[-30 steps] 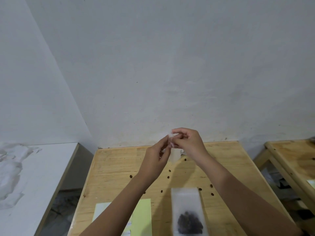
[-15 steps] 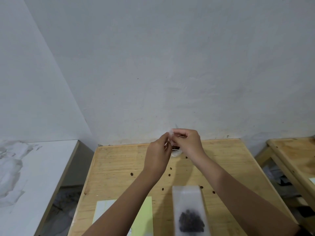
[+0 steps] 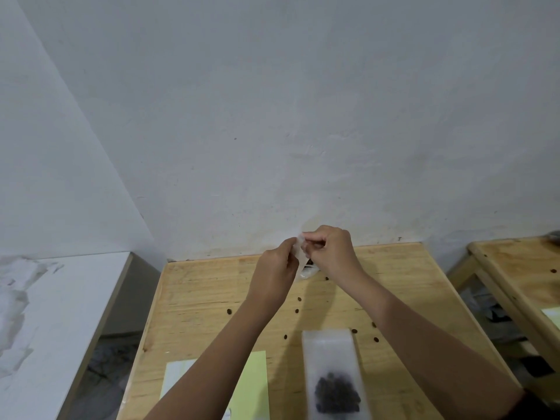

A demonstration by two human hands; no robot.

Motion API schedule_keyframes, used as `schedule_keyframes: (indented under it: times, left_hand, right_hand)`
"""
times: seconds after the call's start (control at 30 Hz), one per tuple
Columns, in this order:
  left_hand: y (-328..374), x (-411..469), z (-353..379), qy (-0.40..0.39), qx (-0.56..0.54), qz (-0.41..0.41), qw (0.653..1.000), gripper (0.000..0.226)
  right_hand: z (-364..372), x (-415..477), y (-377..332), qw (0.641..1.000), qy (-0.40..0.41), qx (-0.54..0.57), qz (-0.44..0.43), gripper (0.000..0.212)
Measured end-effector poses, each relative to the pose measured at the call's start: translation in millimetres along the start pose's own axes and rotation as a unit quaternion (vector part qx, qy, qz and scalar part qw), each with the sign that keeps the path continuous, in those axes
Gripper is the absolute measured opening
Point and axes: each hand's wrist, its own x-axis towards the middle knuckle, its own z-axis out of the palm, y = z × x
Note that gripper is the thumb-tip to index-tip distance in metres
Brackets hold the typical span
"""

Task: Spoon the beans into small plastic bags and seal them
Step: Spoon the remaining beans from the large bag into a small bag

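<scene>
The left grip (image 3: 277, 274) and right grip (image 3: 331, 253) are both pinching the top edge of the small bag (image 3: 300, 258) above the far middle of the surface (image 3: 197, 298). The bag is hanging limp, probably thin, light and slippery, with beans (image 3: 309, 262) weighing down its bottom. Holding the mouth strip seems best for sealing.

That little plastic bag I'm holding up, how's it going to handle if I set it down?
Probably floppy: the small plastic bag hangs limp between the left hand and right hand. Likely light, with only a few dark beans low inside. It would probably slump rather than stand.
</scene>
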Motion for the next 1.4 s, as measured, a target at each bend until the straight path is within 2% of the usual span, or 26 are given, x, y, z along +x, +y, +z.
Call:
schedule_keyframes:
  times: [0.17, 0.23, 0.33, 0.47, 0.73, 0.97, 1.2, 1.4]
  left_hand:
    - [-7, 4, 5, -0.004, -0.013, -0.017, 1.0, 0.013]
    - [-7, 9, 7, 0.009, -0.024, -0.015, 1.0, 0.011]
    - [-5, 12, 9, 0.032, -0.023, 0.001, 0.999, 0.015]
    - [0, 6, 14, 0.046, -0.026, 0.015, 0.999, 0.024]
    - [5, 4, 8, 0.062, -0.025, 0.022, 0.998, 0.029]
    - [-3, 4, 2, 0.024, 0.014, 0.03, 0.999, 0.034]
    - [-7, -2, 1, -0.006, 0.04, 0.034, 0.999, 0.037]
    - [-5, -4, 0, -0.001, 0.038, 0.032, 0.999, 0.036]
  right_hand:
    - [-1, 6, 0, 0.998, -0.03, -0.06, -0.016, 0.02]
    - [0, 8, -1, 0.998, -0.005, -0.064, -0.018, 0.013]
    - [3, 3, -4, 0.998, 0.057, -0.01, -0.004, 0.01]
    - [7, -3, -5, 0.995, 0.079, 0.054, 0.017, 0.009]
    - [7, 4, -1, 0.995, 0.035, 0.084, 0.039, 0.024]
    - [2, 6, 0, 0.997, -0.036, 0.049, 0.045, 0.01]
    - [4, 4, 8, 0.996, -0.075, 0.011, 0.042, 0.01]
    - [3, 3, 10, 0.996, -0.09, -0.015, 0.024, 0.015]
